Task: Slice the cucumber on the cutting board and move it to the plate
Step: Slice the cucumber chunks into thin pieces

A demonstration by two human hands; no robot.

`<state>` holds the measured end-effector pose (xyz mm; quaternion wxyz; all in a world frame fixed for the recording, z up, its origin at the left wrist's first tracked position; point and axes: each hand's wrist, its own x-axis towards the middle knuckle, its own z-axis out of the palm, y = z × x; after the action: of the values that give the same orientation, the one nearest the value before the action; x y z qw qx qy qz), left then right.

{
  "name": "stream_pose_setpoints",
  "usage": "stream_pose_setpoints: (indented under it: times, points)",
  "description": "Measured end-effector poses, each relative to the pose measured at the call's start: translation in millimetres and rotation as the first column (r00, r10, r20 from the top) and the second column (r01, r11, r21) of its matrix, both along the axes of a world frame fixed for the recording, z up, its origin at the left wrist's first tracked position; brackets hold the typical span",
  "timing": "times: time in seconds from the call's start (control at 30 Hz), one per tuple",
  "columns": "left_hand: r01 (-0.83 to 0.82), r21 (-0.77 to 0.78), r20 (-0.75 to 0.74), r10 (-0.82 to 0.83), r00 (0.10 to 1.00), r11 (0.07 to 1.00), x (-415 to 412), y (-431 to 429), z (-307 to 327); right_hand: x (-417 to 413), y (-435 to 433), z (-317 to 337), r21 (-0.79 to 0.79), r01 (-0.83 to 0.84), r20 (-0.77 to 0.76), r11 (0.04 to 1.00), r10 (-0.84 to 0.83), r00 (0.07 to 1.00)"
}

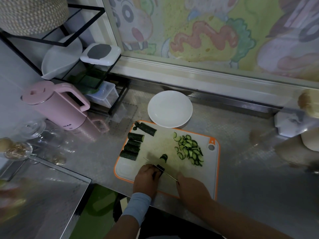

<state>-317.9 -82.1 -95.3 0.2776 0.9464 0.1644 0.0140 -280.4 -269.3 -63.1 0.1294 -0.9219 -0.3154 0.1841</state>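
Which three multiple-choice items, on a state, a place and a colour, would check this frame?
1. What state is the plate in? A empty; B holding slices; C upside down.
2. Where does the slice pile lie? A on the plate; B on the right part of the cutting board; C on the counter.
3. What colour is the board's rim? A orange; B blue; C black.
Answers: 1 A, its white surface is bare; 2 B, they lie beside the board's handle hole; 3 A, an orange band edges it.
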Motion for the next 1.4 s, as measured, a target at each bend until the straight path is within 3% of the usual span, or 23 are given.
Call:
stream_pose_setpoints:
  times: [0.17, 0.53, 0.67, 0.8, 1.4]
  points:
    - [-0.006, -0.034, 0.03, 0.007, 1.0, 0.999, 0.5, -1.0, -2.1, 7.9, 22.8, -5.8, 0.026, 0.009, -0.08, 1.0, -0.006, 0.997]
    - [-0.015, -0.005, -0.01, 0.015, 1.0, 1.0, 0.4, -3.0, 1.7, 9.1, 27.8, 0.7, 0.059, 0.043, -0.033, 0.997, -0.042, 0.999]
    - [-0.018, 0.007, -0.005, 0.018, 1.0, 1.0, -0.3, -2.9, 1.1, 4.4, 11.2, 5.9, 0.05, -0.002, 0.096, 0.999, -0.002, 0.995]
    - [-0.009, 0.015, 0.016, 0.008, 1.0, 1.0, -0.3, -1.6, 0.1, -0.1, 2.7, 8.5, 0.033, 0.043, -0.001, 0.999, -0.043, 0.999]
    - [-0.003, -0.009, -0.017, 0.003, 1.0, 1.0, 0.0, -0.8, 3.6, 13.3, 39.3, -26.8, 0.075, -0.058, 0.132, 0.995, 0.048, 0.99]
